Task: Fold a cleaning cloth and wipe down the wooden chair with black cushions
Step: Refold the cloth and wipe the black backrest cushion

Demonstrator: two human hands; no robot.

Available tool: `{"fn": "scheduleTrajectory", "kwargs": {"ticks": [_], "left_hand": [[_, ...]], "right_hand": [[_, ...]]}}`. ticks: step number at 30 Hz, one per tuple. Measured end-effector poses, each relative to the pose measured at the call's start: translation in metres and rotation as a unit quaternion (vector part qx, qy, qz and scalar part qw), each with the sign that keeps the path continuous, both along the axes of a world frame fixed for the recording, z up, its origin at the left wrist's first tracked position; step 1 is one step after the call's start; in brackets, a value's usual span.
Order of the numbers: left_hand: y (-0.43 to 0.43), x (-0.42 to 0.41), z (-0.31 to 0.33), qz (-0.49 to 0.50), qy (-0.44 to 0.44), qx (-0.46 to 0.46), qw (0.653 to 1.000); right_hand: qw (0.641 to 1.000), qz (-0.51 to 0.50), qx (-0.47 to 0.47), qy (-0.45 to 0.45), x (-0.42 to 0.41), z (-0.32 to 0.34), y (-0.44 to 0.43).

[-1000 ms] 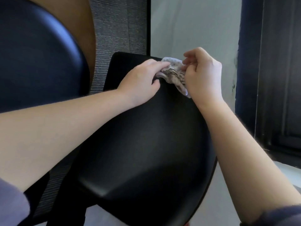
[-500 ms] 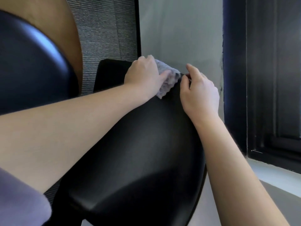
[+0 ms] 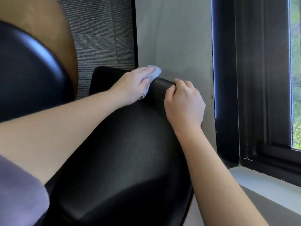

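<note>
Left hand [image 3: 136,85] flat, fingers straight, pressing crumpled pale grey cleaning cloth [image 3: 154,73] on far edge of glossy black padded chair cushion [image 3: 127,157], right hand [image 3: 184,103] curled gripping that edge just right of cloth.

Grey wall [image 3: 175,38] fills the upper centre of the frame, bordered at right by a dark window frame [image 3: 260,79] above a pale sill [image 3: 268,181]. Green foliage [image 3: 296,95] shows through the glass at far right. A ribbed grey panel [image 3: 101,38] stands left of the wall.

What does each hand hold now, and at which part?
The right hand grips the black cushion at its far edge. The left hand only presses flat on the cloth.
</note>
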State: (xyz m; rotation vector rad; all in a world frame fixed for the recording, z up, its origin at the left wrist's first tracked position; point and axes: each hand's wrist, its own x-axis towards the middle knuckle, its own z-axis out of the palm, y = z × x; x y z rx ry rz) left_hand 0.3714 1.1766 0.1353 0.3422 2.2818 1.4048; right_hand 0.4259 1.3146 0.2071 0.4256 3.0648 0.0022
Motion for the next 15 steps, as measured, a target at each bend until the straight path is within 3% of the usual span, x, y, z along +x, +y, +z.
{"fn": "scheduleTrajectory", "kwargs": {"ticks": [3, 10, 15], "left_hand": [[-0.007, -0.004, -0.018, 0.011, 0.006, 0.003, 1.0], [0.001, 0.001, -0.022, -0.082, 0.077, 0.057, 0.992], [-0.006, -0.011, -0.039, -0.071, 0.064, -0.001, 0.995]], "right_hand": [[0.999, 0.009, 0.042, -0.004, -0.001, -0.005, -0.001], [0.997, 0.023, 0.077, 0.017, 0.002, -0.01, -0.001], [0.996, 0.029, 0.076, 0.033, 0.002, -0.011, -0.001]]}}
